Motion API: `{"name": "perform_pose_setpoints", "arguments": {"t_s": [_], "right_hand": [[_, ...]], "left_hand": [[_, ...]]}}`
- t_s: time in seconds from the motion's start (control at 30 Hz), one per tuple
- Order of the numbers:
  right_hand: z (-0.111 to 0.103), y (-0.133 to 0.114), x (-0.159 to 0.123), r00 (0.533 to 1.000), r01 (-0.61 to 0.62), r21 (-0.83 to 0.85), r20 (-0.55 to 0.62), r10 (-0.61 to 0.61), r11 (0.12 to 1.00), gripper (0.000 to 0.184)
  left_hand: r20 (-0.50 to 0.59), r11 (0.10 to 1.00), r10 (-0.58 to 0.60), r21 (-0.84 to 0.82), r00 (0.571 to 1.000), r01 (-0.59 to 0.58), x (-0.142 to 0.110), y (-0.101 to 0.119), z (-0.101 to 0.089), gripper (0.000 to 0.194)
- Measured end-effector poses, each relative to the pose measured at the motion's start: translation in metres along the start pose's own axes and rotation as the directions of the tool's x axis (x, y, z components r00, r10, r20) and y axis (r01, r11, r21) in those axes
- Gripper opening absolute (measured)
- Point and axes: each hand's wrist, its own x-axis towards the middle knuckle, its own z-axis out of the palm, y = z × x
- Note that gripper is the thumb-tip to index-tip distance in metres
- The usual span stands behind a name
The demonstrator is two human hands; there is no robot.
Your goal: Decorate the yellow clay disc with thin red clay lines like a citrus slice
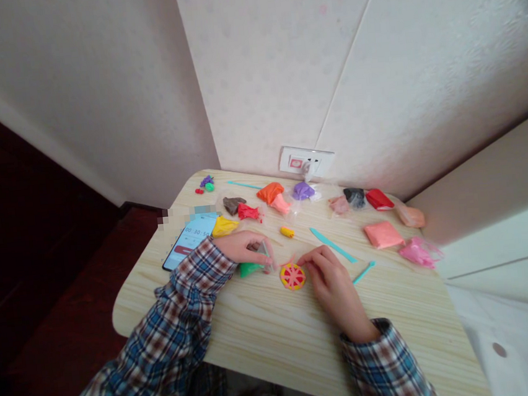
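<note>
A round yellow, red and pink clay piece (293,277), patterned like a fruit slice, lies flat on the table between my hands. My right hand (335,287) has its thumb and index finger pinched at the disc's upper right edge; whatever is between the fingertips is too small to tell. A thin pink strip shows along the disc's top. Left of it, my left hand (245,248) is closed, fingers curled by a clear, see-through item (265,257) whose kind I cannot make out. Green clay (249,268) sits just under that hand.
Clay packets lie behind, including orange (270,192), purple (303,190) and red (379,199). A yellow clay roll (286,232), a turquoise knife tool (332,245) and a smaller turquoise tool (364,272) are nearby. A phone (188,242) lies left; a wall socket (306,160) is behind.
</note>
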Motion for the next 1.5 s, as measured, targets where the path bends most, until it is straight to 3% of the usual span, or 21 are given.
{"name": "perform_pose_setpoints", "arguments": {"t_s": [0.3, 0.4, 0.5, 0.6, 0.83, 1.03, 1.2, 1.3, 1.37, 1.5], "right_hand": [[-0.013, 0.009, -0.009, 1.0, -0.028, 0.0, 0.01, 0.028, 1.0, 0.02], [-0.023, 0.02, -0.011, 0.991, -0.104, 0.049, -0.084, 0.108, 0.993, 0.016], [-0.031, 0.028, -0.012, 0.958, -0.207, 0.12, -0.174, 0.226, 0.971, 0.023], [-0.033, 0.03, -0.012, 0.936, -0.234, 0.172, -0.227, 0.27, 0.957, 0.027], [-0.03, 0.033, -0.01, 0.909, -0.215, 0.094, -0.343, 0.235, 0.972, 0.029], [-0.031, 0.037, -0.01, 0.874, -0.263, 0.062, -0.407, 0.265, 0.963, 0.032], [-0.03, 0.033, -0.007, 0.861, -0.247, -0.055, -0.472, 0.192, 0.968, 0.032], [-0.03, 0.034, -0.006, 0.861, -0.241, -0.085, -0.479, 0.173, 0.967, 0.03], [-0.03, 0.035, -0.005, 0.854, -0.247, -0.096, -0.492, 0.17, 0.964, 0.029], [-0.027, 0.038, -0.001, 0.843, -0.24, -0.137, -0.52, 0.137, 0.961, 0.028]], "left_hand": [[-0.029, 1.0, 0.026, 0.002, 0.999, -0.026, 0.002, -0.003, 0.0, 0.032], [-0.082, 0.997, 0.075, 0.033, 0.994, -0.072, 0.003, -0.002, -0.001, 0.032], [-0.14, 0.99, 0.139, 0.035, 0.98, -0.136, 0.004, -0.001, -0.001, 0.036], [-0.183, 0.982, 0.186, 0.0, 0.965, -0.189, 0.006, 0.0, -0.001, 0.039], [-0.252, 0.979, 0.191, -0.025, 0.949, -0.204, 0.011, 0.001, 0.004, 0.048], [-0.249, 0.924, 0.151, -0.308, 0.957, -0.226, 0.014, 0.001, 0.013, 0.051], [-0.286, 0.905, 0.133, -0.355, 0.949, -0.234, 0.019, -0.003, 0.014, 0.056], [-0.34, 0.925, 0.167, -0.27, 0.925, -0.267, 0.019, -0.001, 0.013, 0.058], [-0.416, 0.941, 0.198, -0.174, 0.888, -0.291, 0.018, 0.002, 0.011, 0.056], [-0.522, 0.963, 0.188, -0.067, 0.832, -0.26, 0.015, 0.006, 0.01, 0.053]]}}
